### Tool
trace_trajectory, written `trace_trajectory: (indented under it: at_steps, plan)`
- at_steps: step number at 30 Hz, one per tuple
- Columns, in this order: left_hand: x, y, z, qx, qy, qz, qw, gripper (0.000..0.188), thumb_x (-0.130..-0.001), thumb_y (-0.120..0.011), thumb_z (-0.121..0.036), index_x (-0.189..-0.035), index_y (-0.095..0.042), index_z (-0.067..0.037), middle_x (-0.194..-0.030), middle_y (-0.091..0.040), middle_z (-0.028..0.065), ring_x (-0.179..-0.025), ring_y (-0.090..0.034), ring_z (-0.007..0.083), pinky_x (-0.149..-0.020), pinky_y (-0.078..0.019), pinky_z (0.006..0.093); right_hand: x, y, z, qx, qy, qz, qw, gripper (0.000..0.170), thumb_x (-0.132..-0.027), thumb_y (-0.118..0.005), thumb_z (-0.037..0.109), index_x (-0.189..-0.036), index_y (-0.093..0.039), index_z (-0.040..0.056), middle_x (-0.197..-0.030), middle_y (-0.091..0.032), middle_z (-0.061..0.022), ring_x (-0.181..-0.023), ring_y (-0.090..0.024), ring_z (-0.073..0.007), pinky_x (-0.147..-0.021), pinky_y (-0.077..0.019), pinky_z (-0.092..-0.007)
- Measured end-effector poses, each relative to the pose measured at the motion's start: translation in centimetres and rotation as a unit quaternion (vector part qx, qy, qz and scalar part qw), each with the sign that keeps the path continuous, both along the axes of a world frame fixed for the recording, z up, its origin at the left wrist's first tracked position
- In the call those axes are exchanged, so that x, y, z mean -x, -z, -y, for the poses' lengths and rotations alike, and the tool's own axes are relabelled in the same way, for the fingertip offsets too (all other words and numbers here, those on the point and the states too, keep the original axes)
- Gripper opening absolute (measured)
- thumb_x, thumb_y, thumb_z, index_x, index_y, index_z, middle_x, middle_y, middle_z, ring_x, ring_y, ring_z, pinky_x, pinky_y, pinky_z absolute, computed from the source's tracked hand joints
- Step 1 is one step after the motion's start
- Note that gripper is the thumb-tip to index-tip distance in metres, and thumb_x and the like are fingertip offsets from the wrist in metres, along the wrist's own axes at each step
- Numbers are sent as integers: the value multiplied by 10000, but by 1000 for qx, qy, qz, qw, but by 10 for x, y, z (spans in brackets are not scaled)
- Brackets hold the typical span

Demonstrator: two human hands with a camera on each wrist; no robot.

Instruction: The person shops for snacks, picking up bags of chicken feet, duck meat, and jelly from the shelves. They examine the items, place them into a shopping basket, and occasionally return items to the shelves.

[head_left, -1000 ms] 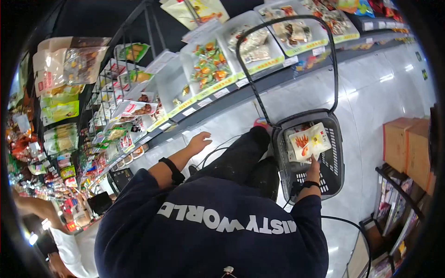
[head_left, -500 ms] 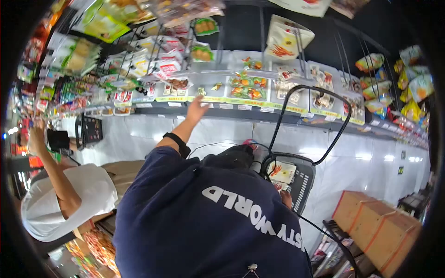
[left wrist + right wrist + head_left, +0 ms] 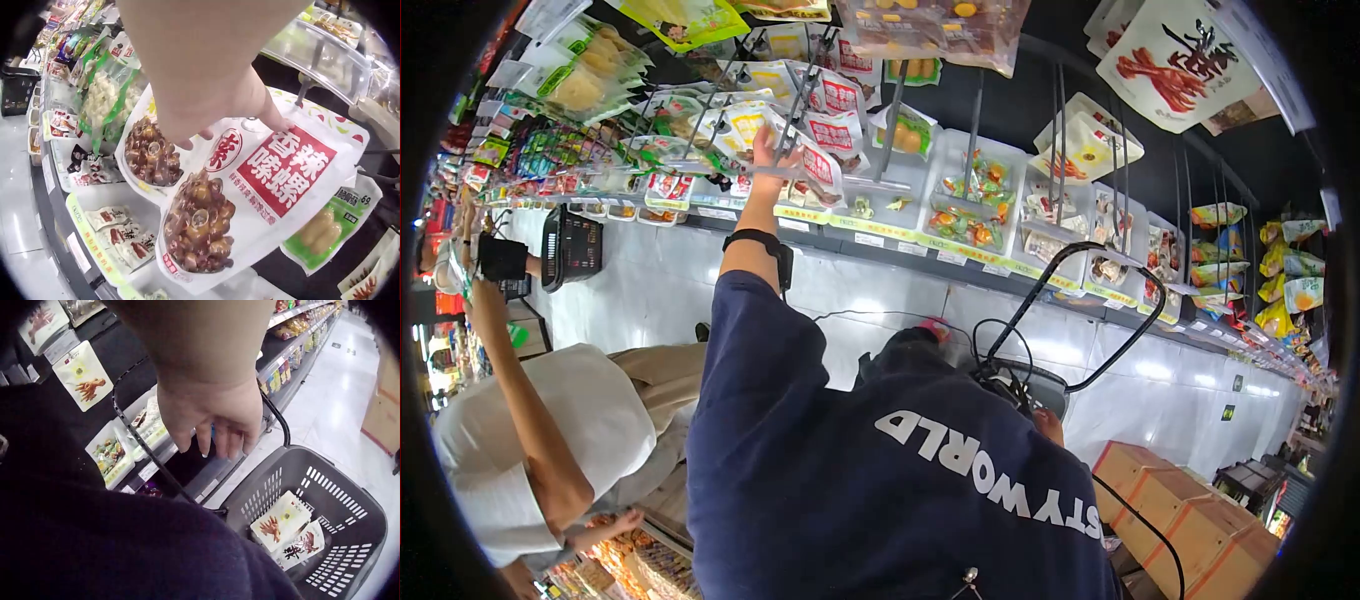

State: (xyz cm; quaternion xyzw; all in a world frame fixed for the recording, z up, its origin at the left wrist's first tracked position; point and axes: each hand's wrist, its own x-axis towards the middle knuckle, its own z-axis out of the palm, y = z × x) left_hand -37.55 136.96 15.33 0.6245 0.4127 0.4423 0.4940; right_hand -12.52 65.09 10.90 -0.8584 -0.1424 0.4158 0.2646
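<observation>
My left hand [image 3: 768, 165] is raised to a rack of hanging snack packets. In the left wrist view, this hand [image 3: 212, 94] lies at the upper edge of a white packet [image 3: 250, 194] with a red label and a picture of snails. Its thumb reaches the label's top and its fingertips are spread toward a similar packet [image 3: 150, 156] behind. My right hand [image 3: 215, 428] hangs with loose fingers and holds nothing, beside the handle of a grey basket [image 3: 369, 515]. Two packets [image 3: 281, 522] with chicken-feet and other pictures lie in the basket.
Trays of small wrapped snacks [image 3: 970, 205] line the low shelf, below metal hooks. Another person in a white shirt [image 3: 550, 440] stands at left, near a black basket [image 3: 572, 248]. Cardboard boxes [image 3: 1180, 510] stand at right, and a cable trails across my body.
My left hand has risen from beside my legs, past the trays, to the hanging packets. My right hand has left the packet in the basket. The view has swung toward the shelf.
</observation>
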Motion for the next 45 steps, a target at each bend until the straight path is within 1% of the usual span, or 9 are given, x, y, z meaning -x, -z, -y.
trace_trajectory:
  at_steps: [12, 15, 18, 21, 28, 36, 40, 42, 45]
  plan:
    - [2, -56, -1, -81, 111, -144, 980, 864, -579, -698, -137, -1266, -178, -80, -1167, -372, 79, -898, -450, 165, -724, -394, 274, -8, 1, 1, 28, -38, -33, 998, 275, -720, -575, 165, -954, -502, 41, -818, -579, -81, -757, -560, -167, -663, -430, -274]
    - [-3, -61, -6, 91, 152, -16, 984, 871, -536, -709, -67, -1249, -210, -56, -1152, -370, 103, -949, -435, 154, -770, -398, 264, -4, 2, 7, 43, -42, -10, 998, 290, -713, -572, 207, -956, -527, 56, -842, -588, -98, -754, -573, -199, -644, -435, -282]
    - [3, -65, -8, 2, 125, -131, 983, 703, -562, -693, -94, -1164, -340, -8, -1071, -446, 103, -887, -466, 142, -734, -405, 254, -3, 4, 2, 69, -74, 3, 995, 288, -716, -561, 228, -953, -542, 66, -831, -595, -97, -763, -576, -210, -645, -435, -289]
    - [12, -66, 1, 214, 90, -240, 942, 546, -588, -675, -111, -1055, -430, 31, -953, -517, 86, -814, -495, 139, -717, -406, 255, -6, 15, -4, 72, -116, 26, 990, 262, -731, -538, 238, -948, -554, 92, -791, -598, -101, -744, -577, -219, -636, -432, -306]
    - [46, -67, 100, 183, 1, 108, 977, 292, -669, -546, -7, -956, -493, -2, -899, -553, 71, -785, -541, 186, -707, -436, 292, 8, -4, -30, -53, -70, 46, 995, 272, -746, -521, 227, -957, -536, 57, -776, -578, -136, -727, -565, -258, -623, -425, -316]
    - [22, -78, 260, 172, 276, -267, 907, 230, -638, -617, -8, -861, -570, 26, -772, -585, 37, -664, -522, 99, -612, -420, 240, 22, -53, -43, -133, 42, -43, 989, 331, -752, -544, 288, -942, -539, 16, -832, -578, -104, -696, -549, -193, -656, -421, -295]
    - [-56, -81, 340, 99, 423, -306, 847, 170, -663, -608, -28, -828, -600, 15, -650, -578, 18, -532, -499, 67, -479, -394, 217, 23, -88, -59, -354, 117, -119, 920, 663, -693, -628, 200, -1228, -267, 46, -1248, -311, -124, -1165, -274, -223, -923, -277, -315]
    - [-108, -115, 397, 63, 501, -343, 792, 265, -678, -586, -24, -943, -586, -20, -647, -576, -4, -535, -440, 17, -470, -371, 191, 26, -79, -56, -392, 75, -35, 916, 885, -621, -680, 214, -1294, -107, 177, -1315, -198, -83, -1220, -150, -263, -932, -199, -449]
    - [-156, -114, 461, 25, 614, -297, 731, 277, -679, -572, -10, -956, -578, -14, -755, -601, 30, -597, -473, 19, -532, -396, 175, 46, -66, -42, -494, 175, -116, 844, 1035, -559, -723, 200, -1292, 1, 103, -1298, -188, -124, -1193, -189, -247, -960, -172, -368]
